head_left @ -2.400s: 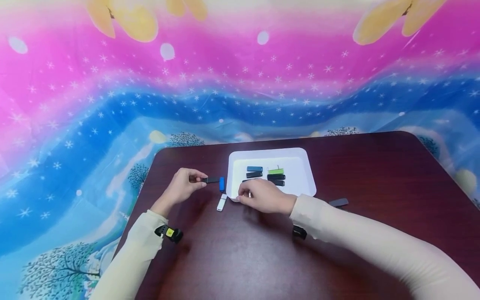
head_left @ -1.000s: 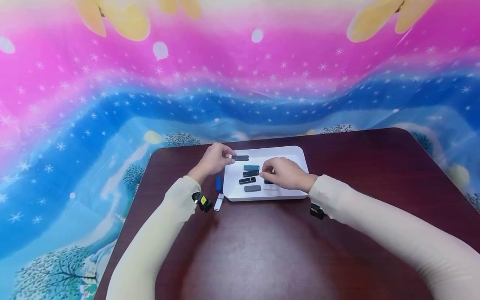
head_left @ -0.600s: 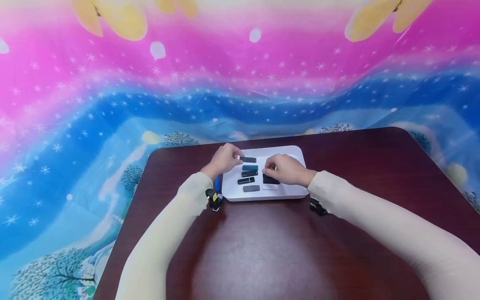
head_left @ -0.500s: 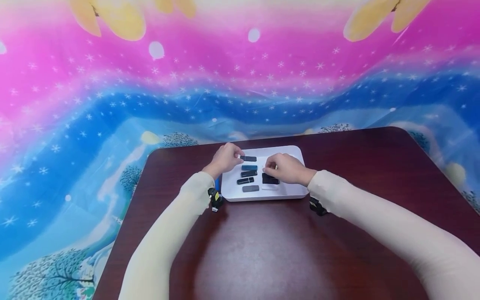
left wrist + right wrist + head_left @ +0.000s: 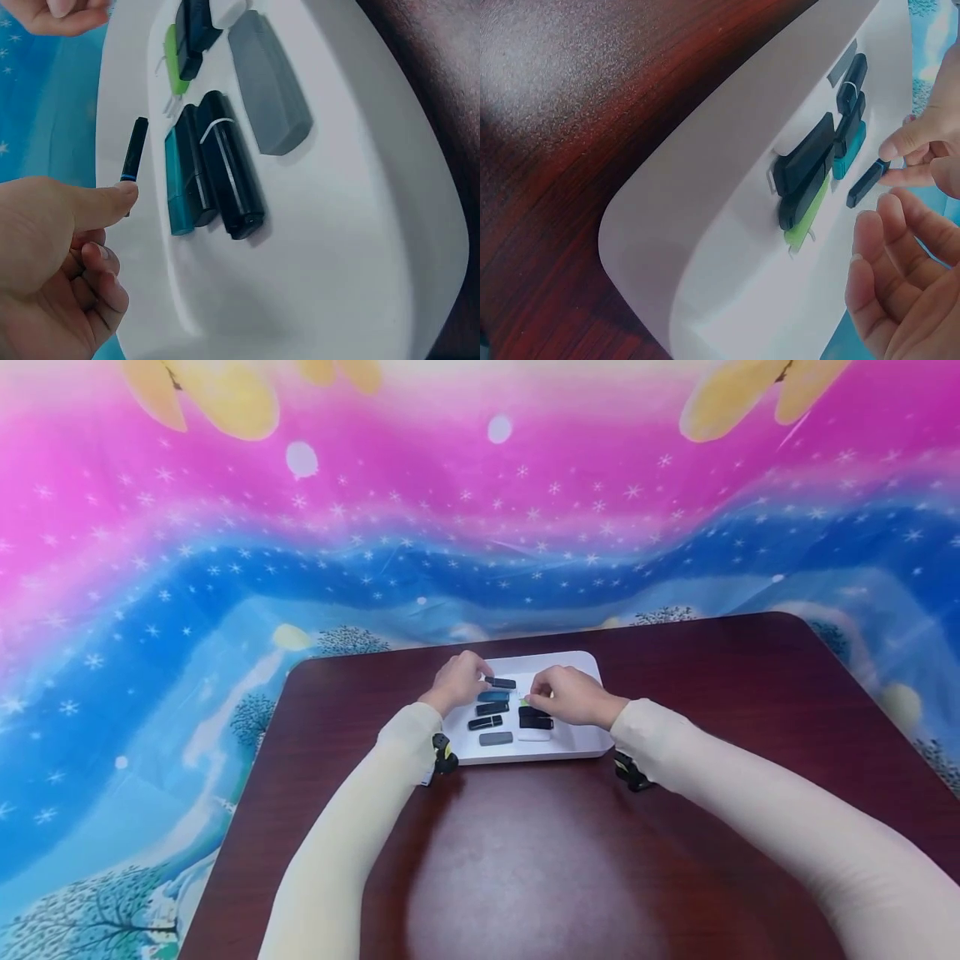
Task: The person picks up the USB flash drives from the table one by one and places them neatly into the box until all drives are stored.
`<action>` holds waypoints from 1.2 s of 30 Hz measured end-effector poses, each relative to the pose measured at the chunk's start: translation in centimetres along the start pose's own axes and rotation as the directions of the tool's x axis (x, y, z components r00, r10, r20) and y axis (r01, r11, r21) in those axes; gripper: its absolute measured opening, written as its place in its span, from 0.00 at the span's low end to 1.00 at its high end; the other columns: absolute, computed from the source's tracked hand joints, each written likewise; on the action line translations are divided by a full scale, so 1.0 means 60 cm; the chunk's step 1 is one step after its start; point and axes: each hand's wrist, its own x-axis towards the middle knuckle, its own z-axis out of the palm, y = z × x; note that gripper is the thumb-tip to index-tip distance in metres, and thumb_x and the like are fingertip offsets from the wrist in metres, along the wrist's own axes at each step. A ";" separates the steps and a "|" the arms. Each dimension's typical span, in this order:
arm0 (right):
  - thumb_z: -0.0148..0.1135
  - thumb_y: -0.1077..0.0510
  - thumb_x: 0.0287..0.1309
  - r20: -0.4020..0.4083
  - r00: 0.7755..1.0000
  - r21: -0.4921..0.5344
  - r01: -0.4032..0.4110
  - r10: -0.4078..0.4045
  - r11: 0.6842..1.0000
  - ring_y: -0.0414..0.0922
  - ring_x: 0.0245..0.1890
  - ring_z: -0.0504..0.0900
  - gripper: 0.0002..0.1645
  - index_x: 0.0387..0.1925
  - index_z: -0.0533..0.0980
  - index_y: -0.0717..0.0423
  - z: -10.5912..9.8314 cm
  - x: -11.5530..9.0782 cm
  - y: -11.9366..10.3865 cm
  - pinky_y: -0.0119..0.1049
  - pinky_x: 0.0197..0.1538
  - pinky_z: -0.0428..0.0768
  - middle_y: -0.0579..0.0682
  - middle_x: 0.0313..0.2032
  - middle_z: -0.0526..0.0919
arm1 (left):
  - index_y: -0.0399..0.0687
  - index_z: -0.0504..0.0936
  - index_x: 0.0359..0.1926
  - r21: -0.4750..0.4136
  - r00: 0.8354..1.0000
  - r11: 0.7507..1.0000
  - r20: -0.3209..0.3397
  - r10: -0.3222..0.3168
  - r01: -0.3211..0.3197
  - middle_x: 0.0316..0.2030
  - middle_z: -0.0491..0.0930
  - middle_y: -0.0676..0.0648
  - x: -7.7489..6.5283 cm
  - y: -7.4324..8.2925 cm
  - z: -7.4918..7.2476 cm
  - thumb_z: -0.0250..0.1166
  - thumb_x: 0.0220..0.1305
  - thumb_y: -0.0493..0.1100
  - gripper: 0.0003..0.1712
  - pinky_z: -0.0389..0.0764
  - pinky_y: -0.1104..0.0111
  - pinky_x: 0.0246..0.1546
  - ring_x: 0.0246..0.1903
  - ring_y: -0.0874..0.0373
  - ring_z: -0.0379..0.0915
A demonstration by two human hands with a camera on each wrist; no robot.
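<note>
My left hand [image 5: 456, 683] pinches one end of a slim black USB flash drive [image 5: 136, 150] between thumb and finger, over the far left part of the white tray [image 5: 581, 745]. My right hand [image 5: 573, 695] hovers over the tray's right half, fingers loosely curled with nothing held, as the right wrist view shows. In the tray's left column lie a teal drive [image 5: 492, 697], a black drive [image 5: 492, 708], a black one with a pale ring [image 5: 229, 172] and a grey one [image 5: 496, 738]. Near my right hand are a green drive [image 5: 810, 214], two black ones [image 5: 535, 718] and a white one [image 5: 534, 736].
The tray stands toward the back of a dark red-brown table [image 5: 525, 860]. A white drive [image 5: 427, 776] at the tray's left side is mostly covered by my left wrist. A pink and blue printed cloth [image 5: 480, 527] hangs behind the table.
My left hand has carried the black drive from left of the tray to over its far left part. My right hand has moved right from the tray's front left. The blue drive is now hidden.
</note>
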 end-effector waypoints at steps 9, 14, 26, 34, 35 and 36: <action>0.61 0.51 0.67 -0.008 1.000 -0.020 0.004 -0.004 1.000 0.40 0.25 0.77 0.12 0.36 0.85 0.53 0.000 0.000 -0.003 0.37 0.36 0.74 0.46 0.29 0.86 | 0.50 0.88 0.51 0.010 0.999 0.999 -0.003 -0.040 0.040 0.47 0.84 0.46 0.002 -0.004 0.003 0.68 0.66 0.40 0.13 0.79 0.57 0.50 0.45 0.53 0.78; 0.61 0.51 0.68 0.013 1.000 -0.012 0.014 -0.014 1.000 0.40 0.24 0.76 0.13 0.36 0.85 0.54 0.002 0.003 -0.005 0.37 0.35 0.74 0.45 0.27 0.84 | 0.50 0.88 0.50 0.023 0.998 0.998 0.013 -0.054 0.053 0.49 0.86 0.46 0.004 -0.007 0.004 0.68 0.66 0.41 0.13 0.79 0.56 0.54 0.50 0.52 0.80; 0.61 0.51 0.69 0.045 0.999 -0.020 0.020 -0.019 1.000 0.40 0.23 0.74 0.13 0.36 0.85 0.54 0.002 0.003 -0.007 0.36 0.34 0.73 0.45 0.23 0.81 | 0.52 0.88 0.49 0.085 0.998 0.995 0.027 -0.050 0.048 0.54 0.86 0.49 0.007 -0.010 0.005 0.65 0.68 0.40 0.11 0.79 0.54 0.58 0.56 0.50 0.80; 0.61 0.50 0.69 0.041 0.999 -0.022 0.029 -0.029 0.999 0.40 0.25 0.75 0.13 0.36 0.85 0.53 0.000 0.001 -0.011 0.37 0.35 0.74 0.45 0.25 0.82 | 0.51 0.87 0.49 0.065 0.998 0.996 0.008 -0.058 0.057 0.53 0.85 0.49 0.000 -0.006 -0.004 0.63 0.71 0.46 0.11 0.79 0.55 0.55 0.52 0.51 0.80; 0.61 0.50 0.69 0.040 0.999 -0.019 0.030 -0.029 0.999 0.40 0.25 0.75 0.13 0.36 0.85 0.54 0.000 0.002 -0.012 0.37 0.36 0.74 0.45 0.25 0.83 | 0.51 0.87 0.49 0.055 0.998 0.997 0.004 -0.056 0.056 0.53 0.85 0.49 -0.001 -0.006 -0.006 0.62 0.71 0.47 0.12 0.80 0.55 0.55 0.52 0.51 0.81; 0.61 0.50 0.69 0.040 0.999 -0.018 0.030 -0.029 0.999 0.40 0.25 0.76 0.13 0.37 0.85 0.54 0.000 0.002 -0.012 0.37 0.35 0.74 0.45 0.26 0.83 | 0.51 0.87 0.50 0.043 0.999 0.998 0.000 -0.054 0.054 0.53 0.85 0.49 -0.003 -0.006 -0.008 0.61 0.72 0.48 0.13 0.80 0.55 0.55 0.51 0.52 0.81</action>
